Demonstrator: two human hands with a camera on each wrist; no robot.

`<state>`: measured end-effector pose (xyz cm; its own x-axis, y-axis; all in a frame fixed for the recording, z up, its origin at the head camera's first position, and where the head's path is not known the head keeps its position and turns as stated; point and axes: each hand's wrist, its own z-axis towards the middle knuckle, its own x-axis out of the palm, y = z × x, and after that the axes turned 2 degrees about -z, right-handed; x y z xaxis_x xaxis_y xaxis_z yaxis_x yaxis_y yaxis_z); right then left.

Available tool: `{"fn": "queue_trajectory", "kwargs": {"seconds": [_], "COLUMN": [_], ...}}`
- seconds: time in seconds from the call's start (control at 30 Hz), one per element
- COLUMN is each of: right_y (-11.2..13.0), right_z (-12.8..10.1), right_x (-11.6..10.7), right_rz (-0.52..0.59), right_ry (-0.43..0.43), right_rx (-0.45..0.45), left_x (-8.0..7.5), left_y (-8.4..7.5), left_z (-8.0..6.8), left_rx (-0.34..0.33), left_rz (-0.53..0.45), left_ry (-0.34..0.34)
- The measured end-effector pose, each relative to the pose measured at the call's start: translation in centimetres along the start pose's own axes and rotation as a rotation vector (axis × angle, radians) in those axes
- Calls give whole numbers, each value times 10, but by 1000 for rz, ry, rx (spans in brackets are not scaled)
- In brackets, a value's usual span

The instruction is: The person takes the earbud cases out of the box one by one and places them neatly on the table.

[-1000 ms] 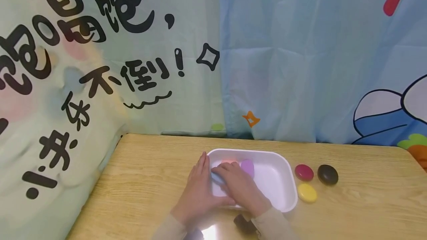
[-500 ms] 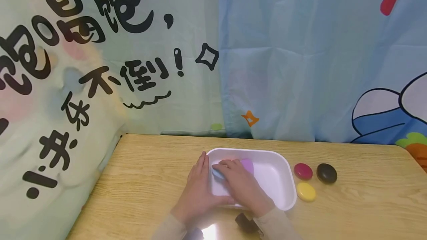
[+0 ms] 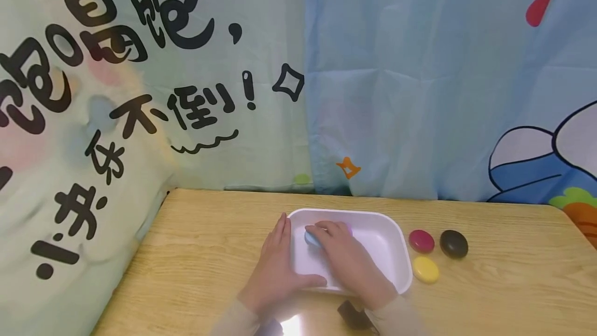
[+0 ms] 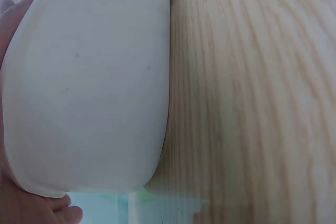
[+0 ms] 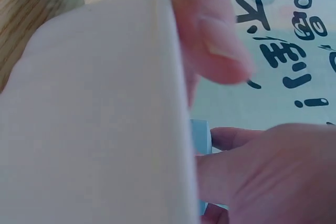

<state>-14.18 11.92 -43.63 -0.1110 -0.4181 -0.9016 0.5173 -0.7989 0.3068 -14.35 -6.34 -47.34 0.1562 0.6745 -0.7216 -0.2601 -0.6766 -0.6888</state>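
A white tray [image 3: 375, 215] sits on the wooden table [image 3: 210, 242]. My left hand [image 3: 279, 240] lies with straight fingers along the tray's left wall, thumb along the near rim. My right hand [image 3: 328, 237] reaches into the tray and pinches a light blue piece [image 3: 310, 237] near the far left corner. A purple piece [image 3: 348, 228] peeks out just behind its fingers. In the right wrist view the blue piece [image 5: 200, 135] shows between the tray's wall [image 5: 94, 119] and my fingers [image 5: 236, 136]. The left wrist view shows only the tray's outer wall [image 4: 89, 87].
Right of the tray lie three round pieces: a red one [image 3: 422, 241], a black one [image 3: 454, 244] and a yellow one [image 3: 425, 269]. Printed curtains [image 3: 396, 92] hang close behind the table and along its left edge.
My right hand has carried the blue piece farther back in the tray and now hides most of the purple piece. The left hand has stayed put.
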Motion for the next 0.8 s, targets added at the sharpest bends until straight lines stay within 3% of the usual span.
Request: {"fn": "queue_trajectory", "kwargs": {"seconds": [0.8], "right_y": [-15], "right_z": [-27], "right_x": [-23], "right_rz": [-90], "right_ry": [-54], "right_rx": [20], "left_x": [0], "left_y": [-1], "left_z": [0], "left_rx": [-1], "left_rz": [-30], "left_ry": [-4]}}
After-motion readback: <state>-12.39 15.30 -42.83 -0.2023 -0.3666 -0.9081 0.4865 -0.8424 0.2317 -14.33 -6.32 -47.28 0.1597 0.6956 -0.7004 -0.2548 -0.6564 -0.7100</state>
